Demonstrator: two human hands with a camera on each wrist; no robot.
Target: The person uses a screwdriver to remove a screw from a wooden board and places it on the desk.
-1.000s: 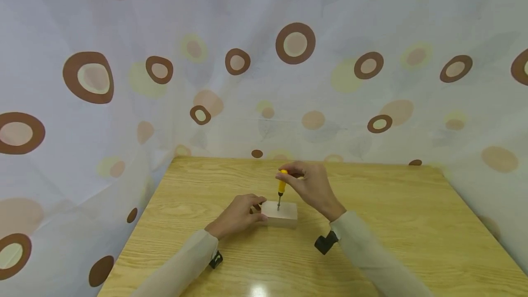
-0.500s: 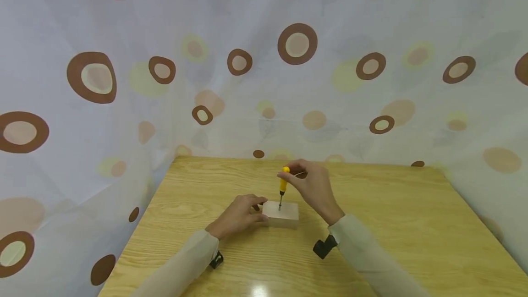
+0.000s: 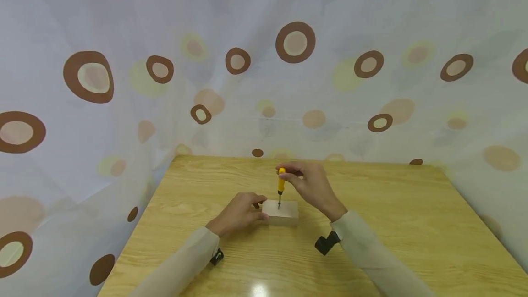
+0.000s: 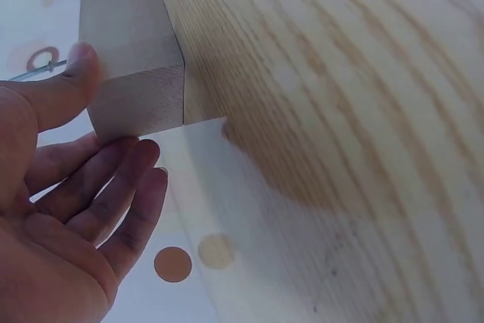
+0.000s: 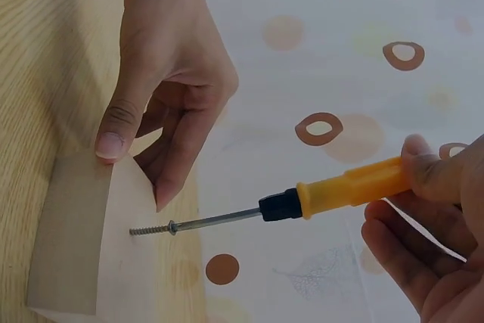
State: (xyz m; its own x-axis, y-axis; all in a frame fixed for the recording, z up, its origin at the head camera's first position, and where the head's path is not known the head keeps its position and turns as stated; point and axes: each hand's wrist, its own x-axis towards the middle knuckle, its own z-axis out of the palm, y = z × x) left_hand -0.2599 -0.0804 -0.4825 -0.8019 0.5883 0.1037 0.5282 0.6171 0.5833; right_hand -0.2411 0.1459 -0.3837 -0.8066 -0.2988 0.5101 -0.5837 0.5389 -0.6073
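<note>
A pale wooden block (image 3: 284, 217) lies on the wooden table. Its left end is held by my left hand (image 3: 239, 214), thumb on the near side and fingers at the far side. A screw (image 5: 151, 230) stands in the block's top face, most of its thread showing. My right hand (image 3: 311, 187) pinches the yellow handle of a screwdriver (image 3: 281, 182) near its top. The screwdriver is almost upright, and its tip meets the screw head in the right wrist view. In the left wrist view the left thumb (image 4: 76, 73) presses the block (image 4: 132, 35).
The wooden table (image 3: 392, 223) stretches to both sides of the block. A white curtain (image 3: 330, 95) with brown and beige circles hangs behind it and along its sides. Each sleeve cuff carries a small black camera (image 3: 327, 243).
The right thumb and fingers shift slightly around the screwdriver handle, which tilts a little. The left hand and block keep their place; the whole view sways slightly.
</note>
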